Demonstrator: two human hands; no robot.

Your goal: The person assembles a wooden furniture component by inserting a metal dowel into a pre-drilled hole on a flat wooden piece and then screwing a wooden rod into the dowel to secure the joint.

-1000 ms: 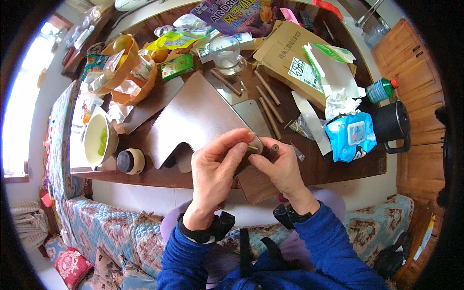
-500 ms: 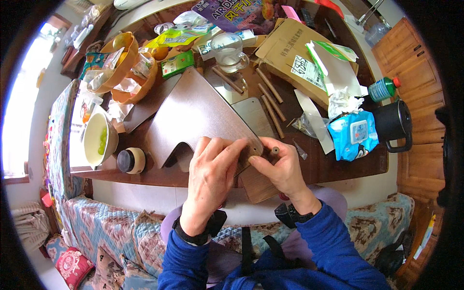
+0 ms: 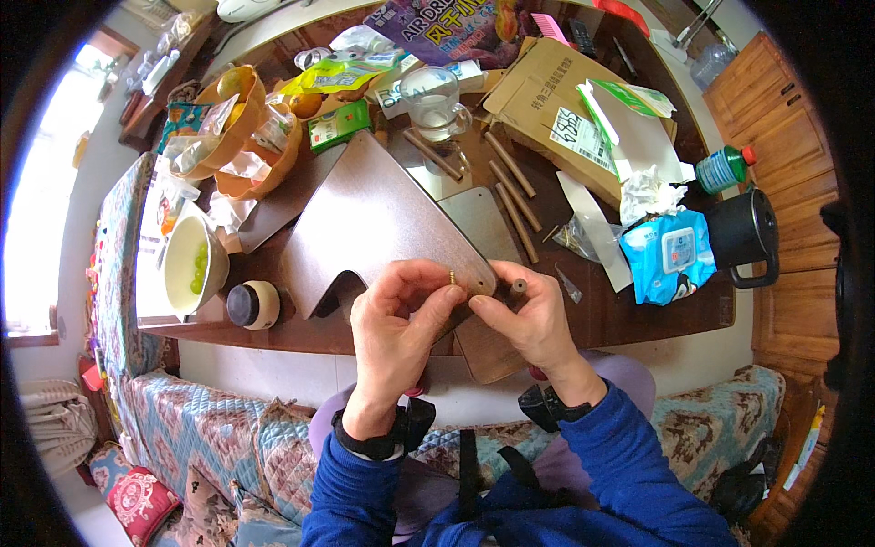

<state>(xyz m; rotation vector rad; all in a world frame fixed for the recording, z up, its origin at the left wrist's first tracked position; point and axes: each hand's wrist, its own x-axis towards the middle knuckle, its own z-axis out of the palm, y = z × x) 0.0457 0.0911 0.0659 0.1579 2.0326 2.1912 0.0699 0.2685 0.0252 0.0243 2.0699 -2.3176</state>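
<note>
My left hand (image 3: 401, 319) is closed, pinching a small brass-coloured screw (image 3: 452, 276) upright between thumb and index finger. Close beside it, my right hand (image 3: 529, 319) has its thumb at the corner of a brown, wood-look shelf board (image 3: 374, 210). A brown tube (image 3: 519, 286) is held in the right fingers, its round end showing and the rest hidden. The board has a curved cut-out near the table edge and a small hole at the corner by my hands. More brown tubes (image 3: 517, 221) lie beyond, next to another board (image 3: 485, 219).
Right of my hands are a cardboard box (image 3: 519, 91), a blue wipes pack (image 3: 670, 260), a black mug (image 3: 740, 232) and a green bottle (image 3: 720, 170). A small plastic bag (image 3: 576, 239) lies nearer. On the left stand a bowl of grapes (image 3: 217, 273), a jar (image 3: 252, 304) and fruit baskets (image 3: 251, 178).
My left hand has drawn back slightly from the board's corner and turned, so the screw in its fingertips now shows. The right hand stays at the corner with the tube.
</note>
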